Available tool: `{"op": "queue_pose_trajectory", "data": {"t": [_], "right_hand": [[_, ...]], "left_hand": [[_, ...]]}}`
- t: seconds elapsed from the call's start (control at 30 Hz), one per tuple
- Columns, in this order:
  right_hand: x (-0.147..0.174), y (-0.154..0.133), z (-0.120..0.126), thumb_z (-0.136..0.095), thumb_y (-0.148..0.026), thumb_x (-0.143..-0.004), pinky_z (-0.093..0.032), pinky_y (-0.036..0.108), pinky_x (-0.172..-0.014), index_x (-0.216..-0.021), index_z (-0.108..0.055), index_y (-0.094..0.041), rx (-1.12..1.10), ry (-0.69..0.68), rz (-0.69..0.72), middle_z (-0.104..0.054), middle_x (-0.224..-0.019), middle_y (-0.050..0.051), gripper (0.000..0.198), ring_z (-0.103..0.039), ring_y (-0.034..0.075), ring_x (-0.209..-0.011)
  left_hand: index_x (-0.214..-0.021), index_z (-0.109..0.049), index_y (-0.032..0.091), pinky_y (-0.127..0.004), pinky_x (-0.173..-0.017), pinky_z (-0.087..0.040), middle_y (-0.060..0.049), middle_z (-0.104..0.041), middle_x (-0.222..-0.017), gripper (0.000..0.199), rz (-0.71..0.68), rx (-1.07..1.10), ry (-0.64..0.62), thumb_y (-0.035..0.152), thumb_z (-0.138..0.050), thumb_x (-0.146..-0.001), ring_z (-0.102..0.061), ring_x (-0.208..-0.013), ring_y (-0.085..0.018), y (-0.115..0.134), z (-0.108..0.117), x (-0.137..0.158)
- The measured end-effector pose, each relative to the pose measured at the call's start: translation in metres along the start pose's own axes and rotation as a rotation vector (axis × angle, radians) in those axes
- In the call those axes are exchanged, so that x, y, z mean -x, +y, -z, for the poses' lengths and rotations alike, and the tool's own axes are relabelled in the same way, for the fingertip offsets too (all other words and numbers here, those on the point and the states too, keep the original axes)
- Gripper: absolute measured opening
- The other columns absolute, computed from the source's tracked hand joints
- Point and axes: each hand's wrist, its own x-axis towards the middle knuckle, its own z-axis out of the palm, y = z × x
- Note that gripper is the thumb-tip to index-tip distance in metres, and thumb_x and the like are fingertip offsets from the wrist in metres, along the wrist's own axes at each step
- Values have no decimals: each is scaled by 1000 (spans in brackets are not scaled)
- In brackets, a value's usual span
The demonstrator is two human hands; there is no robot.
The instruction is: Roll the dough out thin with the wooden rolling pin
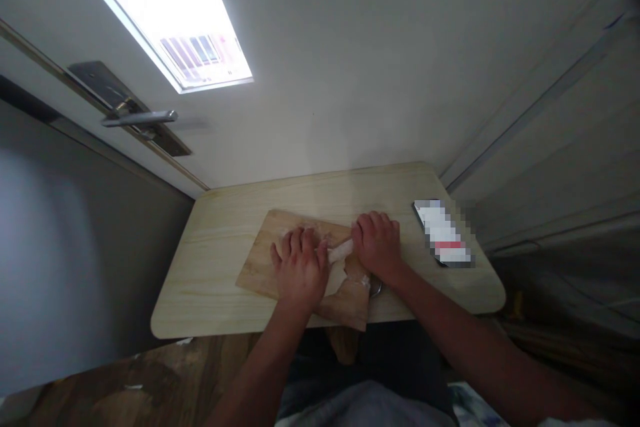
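Observation:
A pale, flour-dusted rolling pin [341, 251] lies across a wooden cutting board [260, 253], slightly tilted up to the right. My left hand [301, 270] lies over its left end, fingers bent forward and a little apart; that end is hidden underneath. Around the right end, my right hand [377, 243] is closed, knuckles up. Below the pin, a thin pale sheet of what looks like dough [334, 280] spreads on the board, partly covered by my left hand. White flour marks the board near its far edge and right side.
The board sits on a light wood-grain table [200, 260]. A phone [443, 232] lies at the table's right side. Behind stands a white door with a metal handle [140, 118] and a bright window [200, 20]. A metal ring [376, 288] shows at the board's right edge.

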Motion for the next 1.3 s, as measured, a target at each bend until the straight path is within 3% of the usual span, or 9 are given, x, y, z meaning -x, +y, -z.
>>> {"op": "queue_pose_trajectory", "data": {"t": [0.33,0.7,1.3], "right_hand": [[-3,2,1,-45,-26,-95,-25,37,-77,-96,-64,-21,-62,-26,30,-62,-99,9,20,-46,25,-94],[-8,1,-4,-48,-25,-92,-27,42,-90,-126,-63,-26,-107,-48,-4,-60,-127,9,38,-43,29,-111],[-21,-3,-15,-46,-25,-92,-21,47,-100,-125,-65,-25,-103,-10,-37,-65,-127,9,38,-45,30,-115]], "left_hand": [[-135,-56,21,-55,-111,-35,-13,-59,-140,46,28,41,-70,44,-35,-102,-47,-133,-33,-3,-8,-3],[-141,-52,23,-58,-114,-30,-11,-51,-149,51,-17,40,-141,49,-31,-102,-38,-140,-34,-9,-11,-13],[-141,-52,27,-59,-114,-28,-10,-47,-152,50,-88,45,-165,48,-27,-102,-38,-141,-33,-22,-19,-38]]}}
